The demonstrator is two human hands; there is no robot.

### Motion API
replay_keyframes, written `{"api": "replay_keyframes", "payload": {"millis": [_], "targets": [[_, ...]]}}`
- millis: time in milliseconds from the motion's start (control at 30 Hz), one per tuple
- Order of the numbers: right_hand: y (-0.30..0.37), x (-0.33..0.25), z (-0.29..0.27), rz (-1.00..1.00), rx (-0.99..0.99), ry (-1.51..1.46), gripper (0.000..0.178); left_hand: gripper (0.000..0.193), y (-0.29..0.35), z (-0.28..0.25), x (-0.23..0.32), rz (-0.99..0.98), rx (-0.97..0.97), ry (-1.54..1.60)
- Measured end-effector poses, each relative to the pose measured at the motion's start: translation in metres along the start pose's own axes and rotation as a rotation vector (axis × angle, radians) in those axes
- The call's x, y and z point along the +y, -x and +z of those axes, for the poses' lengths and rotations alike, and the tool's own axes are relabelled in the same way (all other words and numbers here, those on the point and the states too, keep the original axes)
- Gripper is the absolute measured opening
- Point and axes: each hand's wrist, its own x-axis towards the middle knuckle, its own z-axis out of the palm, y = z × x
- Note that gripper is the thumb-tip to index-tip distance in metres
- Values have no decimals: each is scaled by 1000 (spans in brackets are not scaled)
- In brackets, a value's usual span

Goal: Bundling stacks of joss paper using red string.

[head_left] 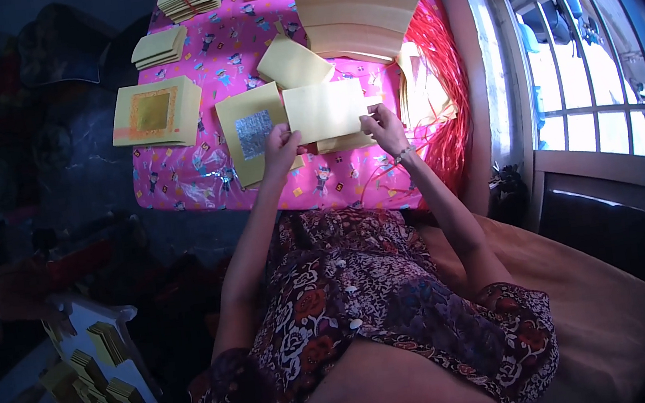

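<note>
A pale yellow sheet of paper, perhaps folded, stretches between my two hands above the table. My left hand pinches its lower left corner, and my right hand has its fingers closed at the right edge. Under my left hand lies a yellow paper with a silver square, partly covered by the hand. Just beyond the held sheet, another plain yellow paper rests at an angle. More yellow paper shows below the sheet, mostly hidden.
A pink patterned cloth covers the table. At the back right stands a tall paper stack, beside red plastic strands. Gold-square papers lie left. A barred window is at right; lower left, a small white table bears folded papers.
</note>
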Motion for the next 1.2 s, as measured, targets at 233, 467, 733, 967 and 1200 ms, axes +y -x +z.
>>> {"api": "replay_keyframes", "payload": {"millis": [233, 467, 733, 967, 1200], "targets": [[-2, 63, -16, 13, 164, 307, 28, 19, -28, 31, -46, 3, -19, -298], [-1, 79, -10, -11, 200, 312, 29, 23, -42, 31, -83, 72, 76, -592], [2, 87, -10, 4, 182, 289, 26, 24, -35, 40, -71, 39, 106, -648], [2, 73, -11, 110, 113, 329, 27, 25, -26, 46, -65, 71, 174, -680], [-1, 60, -6, 189, 117, 455, 27, 29, -35, 42, -80, 199, 162, -746]]}}
